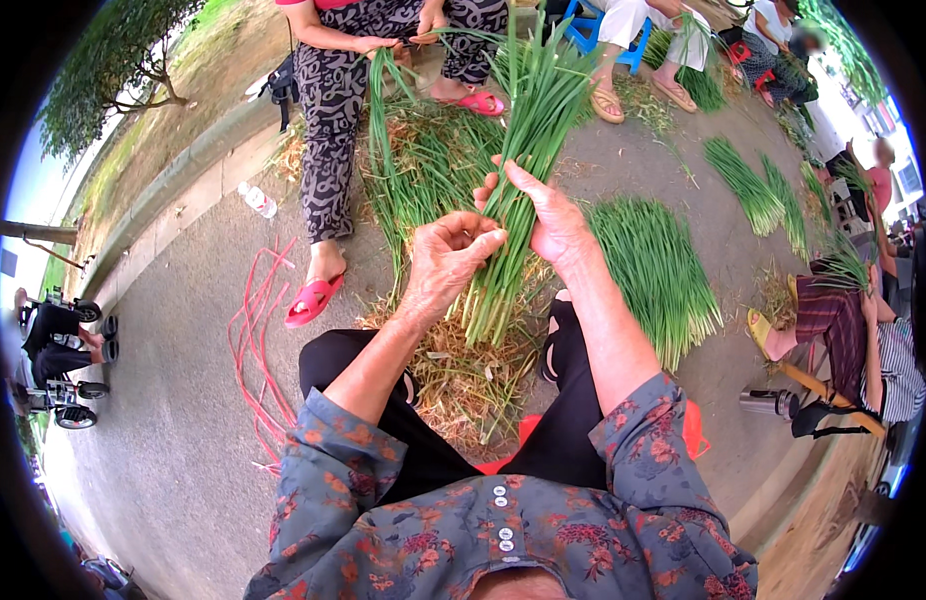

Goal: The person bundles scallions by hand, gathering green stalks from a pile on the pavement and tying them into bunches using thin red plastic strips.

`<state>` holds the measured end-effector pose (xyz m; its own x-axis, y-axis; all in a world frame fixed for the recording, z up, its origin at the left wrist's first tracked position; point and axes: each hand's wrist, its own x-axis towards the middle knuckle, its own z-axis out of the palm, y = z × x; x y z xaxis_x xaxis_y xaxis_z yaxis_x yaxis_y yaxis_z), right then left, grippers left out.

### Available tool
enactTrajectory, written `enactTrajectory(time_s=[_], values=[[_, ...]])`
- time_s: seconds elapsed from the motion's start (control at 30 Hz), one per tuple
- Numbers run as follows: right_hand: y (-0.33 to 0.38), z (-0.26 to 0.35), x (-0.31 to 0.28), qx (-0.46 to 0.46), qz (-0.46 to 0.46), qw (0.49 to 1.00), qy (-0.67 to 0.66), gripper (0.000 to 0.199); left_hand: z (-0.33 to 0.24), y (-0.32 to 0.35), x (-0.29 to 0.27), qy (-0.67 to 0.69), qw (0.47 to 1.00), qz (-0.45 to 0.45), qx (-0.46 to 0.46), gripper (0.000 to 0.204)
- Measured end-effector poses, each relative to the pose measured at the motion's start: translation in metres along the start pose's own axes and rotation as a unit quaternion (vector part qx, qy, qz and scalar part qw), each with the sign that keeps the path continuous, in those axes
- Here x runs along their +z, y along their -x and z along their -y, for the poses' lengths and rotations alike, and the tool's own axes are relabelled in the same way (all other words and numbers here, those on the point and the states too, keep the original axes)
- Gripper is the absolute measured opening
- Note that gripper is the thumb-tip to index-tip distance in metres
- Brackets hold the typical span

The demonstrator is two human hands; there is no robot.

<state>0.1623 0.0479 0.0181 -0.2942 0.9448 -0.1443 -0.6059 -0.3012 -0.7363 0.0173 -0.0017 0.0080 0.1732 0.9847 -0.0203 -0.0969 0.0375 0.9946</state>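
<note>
A thick bunch of garlic chives [543, 105] stands tilted in front of me, leaf tips pointing away and pale stem ends toward me. My right hand [551, 215] is wrapped round its middle from the right, thumb up along the leaves. On the other side, my left hand [448, 258] has thumb and forefinger pinched together against the stems. What sits in that pinch is too small to make out. Below the stem ends lies a heap of dry, yellowed trimmings [463, 375] between my feet.
Beside my right knee lies a neat pile of chives [651, 275]; an untidy pile [438, 175] lies before a person [328, 120] opposite, who holds chives too. Red straps [251, 340] and a plastic bottle [257, 199] are at left. More chive bundles [745, 185], a steel flask [770, 402] and seated people are at right.
</note>
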Motion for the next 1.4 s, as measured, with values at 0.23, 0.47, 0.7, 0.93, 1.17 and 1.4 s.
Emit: enactTrajectory(time_s=[0.23,0.47,0.7,0.93,1.17,1.4], values=[[0.003,-0.004,0.010,0.000,0.006,1.000,0.030,0.022,0.007,-0.003,0.003,-0.022,1.000,-0.013,0.011,0.009],[0.002,0.006,-0.007,0.007,-0.002,1.000,0.023,0.037,0.004,-0.005,-0.007,0.125,0.992,0.021,-0.013,0.012],[0.005,0.007,-0.005,0.016,0.015,0.999,0.046,0.028,0.000,-0.007,-0.024,0.324,0.945,0.018,-0.028,0.012],[0.005,0.012,-0.011,0.021,0.031,0.999,0.013,0.036,-0.002,-0.011,-0.052,0.414,0.910,0.000,-0.002,0.010],[0.004,0.021,-0.026,-0.017,0.006,1.000,-0.011,0.033,-0.011,-0.006,-0.084,0.398,0.917,-0.005,0.035,0.010],[0.005,0.037,-0.040,-0.083,-0.032,0.993,-0.080,0.029,-0.028,0.013,-0.062,-0.323,0.942,0.039,-0.079,0.014]])
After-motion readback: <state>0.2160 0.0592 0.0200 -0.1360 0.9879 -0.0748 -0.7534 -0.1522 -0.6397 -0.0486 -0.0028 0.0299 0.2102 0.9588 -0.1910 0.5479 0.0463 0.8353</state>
